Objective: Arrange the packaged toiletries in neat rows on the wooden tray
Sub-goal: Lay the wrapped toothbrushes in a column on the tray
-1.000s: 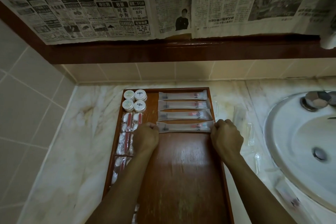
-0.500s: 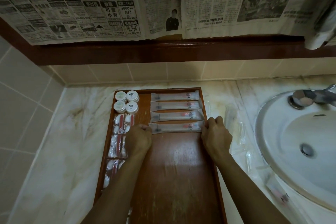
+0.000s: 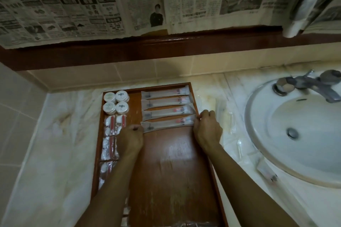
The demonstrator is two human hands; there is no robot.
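Four long clear-plastic toothbrush packets lie in a row at the far end of my rectangular brown wooden tray [image 3: 166,171]. My left hand [image 3: 131,139] and right hand [image 3: 208,129] pinch the ends of the nearest packet [image 3: 167,124], which sits slightly tilted.

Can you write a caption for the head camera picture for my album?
Both hands, left hand and right hand, pinch the fourth long packet straight on the wooden tray.
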